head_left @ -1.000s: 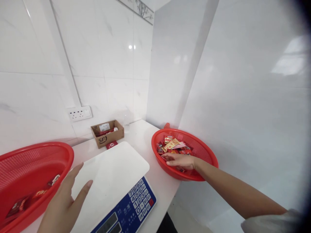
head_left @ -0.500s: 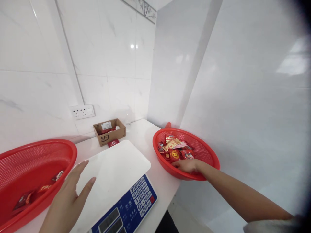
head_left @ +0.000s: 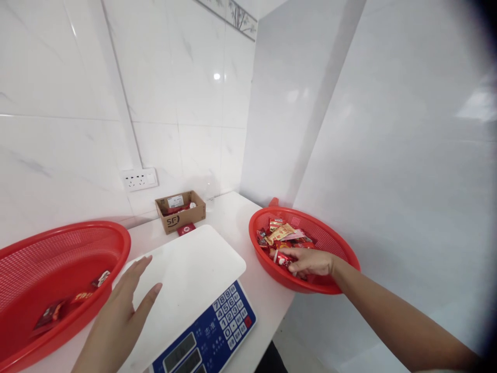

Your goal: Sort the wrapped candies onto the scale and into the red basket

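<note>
My right hand (head_left: 310, 261) is over the right red basket (head_left: 341, 248), its fingers closed on a red wrapped candy (head_left: 283, 259). Beneath and behind it lie several red, gold and pink packets, among them a gold wrapped one (head_left: 280, 234). My left hand (head_left: 123, 313) hovers by the near left side of the scale, fingers apart and holding nothing. The white pan of the scale (head_left: 190, 269) is bare, and its blue keypad panel (head_left: 217, 331) faces me. In the left red basket (head_left: 123, 238) a few wrapped candies (head_left: 73, 305) rest, partly hidden by its rim.
A small cardboard box (head_left: 180, 212) with red items inside stands at the back, a dark red packet (head_left: 186, 229) in front of it. Behind the white table (head_left: 229, 207) is a tiled wall with a socket (head_left: 140, 179). A grey panel (head_left: 388, 155) rises on the right.
My right hand has risen slightly from the pile with a red wrapped candy now showing in its fingers. My left hand keeps its pose. The view has shifted a little.
</note>
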Demonstrator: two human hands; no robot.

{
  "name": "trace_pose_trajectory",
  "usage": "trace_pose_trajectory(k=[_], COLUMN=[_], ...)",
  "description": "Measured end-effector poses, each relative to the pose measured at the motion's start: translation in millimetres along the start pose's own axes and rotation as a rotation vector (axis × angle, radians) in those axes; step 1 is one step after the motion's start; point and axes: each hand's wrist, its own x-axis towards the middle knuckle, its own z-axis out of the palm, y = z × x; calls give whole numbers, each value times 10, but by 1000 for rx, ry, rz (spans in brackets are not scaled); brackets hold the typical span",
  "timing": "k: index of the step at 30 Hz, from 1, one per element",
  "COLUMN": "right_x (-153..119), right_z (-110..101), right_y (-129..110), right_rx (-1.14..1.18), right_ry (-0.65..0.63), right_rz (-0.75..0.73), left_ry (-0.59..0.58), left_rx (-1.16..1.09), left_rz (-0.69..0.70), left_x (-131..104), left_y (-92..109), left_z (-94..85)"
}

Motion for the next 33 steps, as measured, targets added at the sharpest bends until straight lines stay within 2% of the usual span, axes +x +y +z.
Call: trace_pose_trajectory(k=[4,13,16,19,22,26,29,33], right_x=[41,95,97,125,188,283,330,350], right_z=[25,131,330,714,1219,1824,2084,2244], right_y=[0,-257,-359,-469,-570,-673,-736,-779], right_rx=[26,-29,-47,-56,-20,25,-17,-13], right_ry=[105,379,408,437,281,-47,-160,-207], right_rz=[37,-150,-228,-385,-542,-535,-589,-596], left_ry=[-6,-66,-81,-107,-191,-205,-189,-150], left_rx=[-10,-31,-51,-134,-261,-442,-580,-839], left_rz=[-13,41,57,90,103,69,23,-75], left_x=[2,-61,-91,-140,-197,-229,-220,-206], left_y=[-20,-8,57,192,348,462,467,463], left_z=[16,66,81,104,116,89,46,4])
